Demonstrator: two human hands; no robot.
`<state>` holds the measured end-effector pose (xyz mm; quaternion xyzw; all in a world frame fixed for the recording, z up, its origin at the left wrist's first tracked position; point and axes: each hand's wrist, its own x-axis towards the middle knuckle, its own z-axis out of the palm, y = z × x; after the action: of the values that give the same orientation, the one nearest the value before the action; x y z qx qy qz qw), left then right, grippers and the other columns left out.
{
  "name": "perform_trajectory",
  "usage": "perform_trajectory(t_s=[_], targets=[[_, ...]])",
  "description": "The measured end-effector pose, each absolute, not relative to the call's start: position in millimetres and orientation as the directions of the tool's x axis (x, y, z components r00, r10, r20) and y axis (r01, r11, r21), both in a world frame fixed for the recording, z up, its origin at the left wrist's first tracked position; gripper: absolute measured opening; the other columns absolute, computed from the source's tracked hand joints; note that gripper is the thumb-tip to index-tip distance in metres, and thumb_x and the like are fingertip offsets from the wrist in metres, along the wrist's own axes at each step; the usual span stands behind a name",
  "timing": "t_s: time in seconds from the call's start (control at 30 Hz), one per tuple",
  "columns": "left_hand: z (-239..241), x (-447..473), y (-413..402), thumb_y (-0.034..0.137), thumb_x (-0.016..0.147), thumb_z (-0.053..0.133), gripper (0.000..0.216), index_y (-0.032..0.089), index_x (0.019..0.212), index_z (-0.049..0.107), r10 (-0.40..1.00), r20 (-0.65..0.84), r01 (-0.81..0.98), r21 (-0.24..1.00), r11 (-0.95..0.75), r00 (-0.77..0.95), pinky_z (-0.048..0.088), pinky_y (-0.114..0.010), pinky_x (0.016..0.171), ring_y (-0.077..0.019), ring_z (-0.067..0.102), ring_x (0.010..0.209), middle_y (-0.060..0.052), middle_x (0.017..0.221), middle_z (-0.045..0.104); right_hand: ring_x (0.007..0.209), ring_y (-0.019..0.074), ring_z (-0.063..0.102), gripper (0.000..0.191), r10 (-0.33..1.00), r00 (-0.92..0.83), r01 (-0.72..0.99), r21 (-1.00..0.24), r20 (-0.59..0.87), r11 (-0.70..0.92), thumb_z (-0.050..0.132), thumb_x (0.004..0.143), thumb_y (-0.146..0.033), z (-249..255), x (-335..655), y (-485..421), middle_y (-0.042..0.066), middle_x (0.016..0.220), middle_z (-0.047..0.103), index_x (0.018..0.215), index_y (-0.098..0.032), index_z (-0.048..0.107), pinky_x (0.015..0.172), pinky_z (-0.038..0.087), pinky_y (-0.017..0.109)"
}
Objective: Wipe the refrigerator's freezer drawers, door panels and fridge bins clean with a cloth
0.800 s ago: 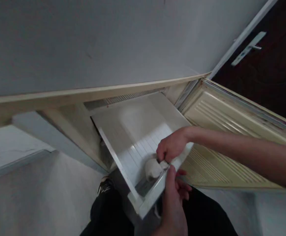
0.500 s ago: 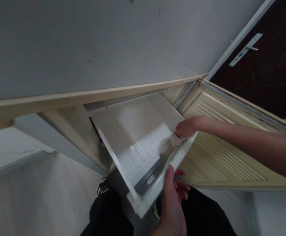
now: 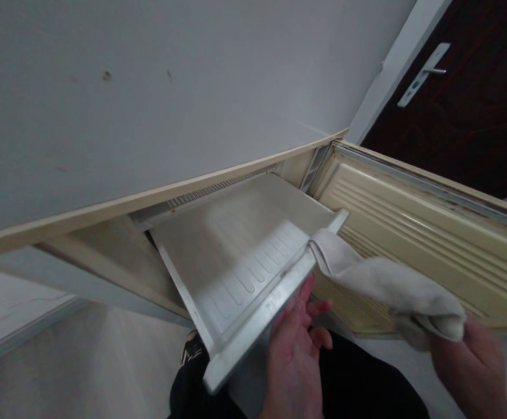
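White plastic ribbed tray [image 3: 240, 256], rectangular with raised rims, sits tilted and partly drawn out of the cream-coloured open refrigerator compartment [image 3: 118, 256], its front edge lowest and nearest the camera. Left hand [image 3: 295, 349] is under and against the tray's front rim, thumb on the rim face, fingers curled beneath it; the hand bears the tray from below, a loose supporting grasp, not a tight fist. Right hand [image 3: 475, 361] is to the right of the tray, low, clenched on a crumpled off-white cloth [image 3: 384, 285]. The cloth stretches from that hand up and left to the tray's right front corner, where its far end touches or drapes over the corner; exact contact cannot be told.

Cream ribbed inner face of the open refrigerator door [image 3: 414, 233] stands just to the right of the tray, behind the cloth. Grey wall [image 3: 170, 87] rises behind and above the tray. Dark brown door with a metal lever handle [image 3: 423, 73] lies well to the upper right of the tray. Person's black trousers [image 3: 358, 390] show directly below the tray, with pale grey floor [image 3: 70, 361] to its lower left.
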<state>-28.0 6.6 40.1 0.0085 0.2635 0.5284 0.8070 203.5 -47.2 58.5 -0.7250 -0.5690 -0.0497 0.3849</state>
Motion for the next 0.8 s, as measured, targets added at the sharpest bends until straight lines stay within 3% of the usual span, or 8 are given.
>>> perform_trajectory(t_s=[0.07,0.13,0.27,0.37,0.5,0.57,0.63,0.8], targets=[[48.5,-35.4,16.2,0.038,0.082,0.077,0.043,0.02,0.121,0.075,0.856,-0.416,-0.861,0.262,0.436,0.307,0.053,-0.021,0.06,-0.026,0.066,0.11,-0.013,0.153,0.052,0.047,0.0231,0.058,0.027,0.82,0.413,0.775,-0.625,0.397,-0.088,0.054,0.085,-0.043,24.5,202.9,-75.6,0.003,0.054,0.06,0.071,-0.024,0.068,0.052,0.052,0.034],[57.1,-43.2,27.3,0.037,0.088,0.069,0.042,0.016,0.124,0.073,0.868,-0.407,-0.879,0.25,0.405,0.284,0.056,-0.021,0.063,-0.0288,0.063,0.121,-0.016,0.152,0.052,0.056,0.0243,0.065,0.028,0.859,0.393,0.736,-0.672,0.327,-0.081,0.055,0.088,-0.044,-3.9,190.4,-86.4,0.005,0.065,0.068,0.076,-0.022,0.07,0.058,0.056,0.033],[69.1,-62.6,53.3,0.024,0.097,0.05,0.043,0.008,0.137,0.059,0.919,-0.312,-0.903,0.274,0.331,0.242,0.059,-0.02,0.069,-0.0288,0.056,0.136,-0.023,0.15,0.05,0.071,0.02,0.069,0.031,0.947,0.188,0.764,-0.645,0.262,0.027,0.046,0.095,-0.031,-20.3,141.9,-60.5,0.008,0.081,0.072,0.078,-0.019,0.069,0.067,0.056,0.026],[67.0,-81.7,78.8,0.019,0.098,0.044,0.046,0.004,0.142,0.048,0.929,-0.306,-0.91,0.29,0.297,0.206,0.06,-0.021,0.067,-0.0311,0.058,0.134,-0.03,0.147,0.05,0.074,0.0184,0.069,0.03,0.996,-0.042,0.796,-0.6,0.076,0.08,0.04,0.089,-0.016,-3.0,102.6,-20.9,0.007,0.081,0.071,0.074,-0.018,0.066,0.071,0.054,0.026],[52.4,-104.9,113.7,0.023,0.095,0.044,0.047,-0.001,0.135,0.047,0.954,-0.228,-0.895,0.359,0.266,0.192,0.061,-0.027,0.064,-0.0321,0.067,0.115,-0.034,0.136,0.055,0.078,0.0265,0.073,0.027,0.942,-0.249,0.912,-0.381,-0.225,0.15,0.048,0.083,-0.014,14.2,61.1,22.4,0.012,0.086,0.074,0.085,-0.016,0.074,0.073,0.055,0.035],[45.8,-109.9,125.3,0.022,0.093,0.043,0.043,-0.001,0.128,0.051,0.968,-0.213,-0.893,0.396,0.213,0.136,0.058,-0.027,0.056,-0.0242,0.07,0.084,-0.026,0.113,0.065,0.081,0.0297,0.074,0.027,0.918,-0.286,0.922,-0.34,-0.275,0.186,0.05,0.083,-0.016,10.2,46.3,34.1,0.015,0.089,0.075,0.089,-0.014,0.076,0.073,0.056,0.036],[42.5,-109.3,131.1,0.02,0.091,0.042,0.038,0.001,0.122,0.051,0.969,-0.242,-0.922,0.364,0.134,0.046,0.057,-0.028,0.055,-0.0202,0.066,0.074,-0.019,0.099,0.065,0.087,0.0309,0.075,0.027,0.906,-0.301,0.915,-0.358,-0.296,0.187,0.051,0.083,-0.016,0.3,36.5,38.2,0.016,0.093,0.076,0.092,-0.013,0.076,0.076,0.057,0.037],[46.0,-96.2,130.3,0.028,0.095,0.039,0.049,0.005,0.139,0.042,0.963,-0.205,-0.962,0.245,-0.121,-0.173,0.063,-0.032,0.085,-0.0285,0.063,0.124,-0.02,0.121,0.063,0.09,0.0293,0.074,0.029,0.866,-0.384,0.875,-0.425,-0.32,0.231,0.051,0.083,-0.016,-17.6,33.9,25.7,0.015,0.098,0.076,0.1,-0.013,0.075,0.078,0.057,0.037]])
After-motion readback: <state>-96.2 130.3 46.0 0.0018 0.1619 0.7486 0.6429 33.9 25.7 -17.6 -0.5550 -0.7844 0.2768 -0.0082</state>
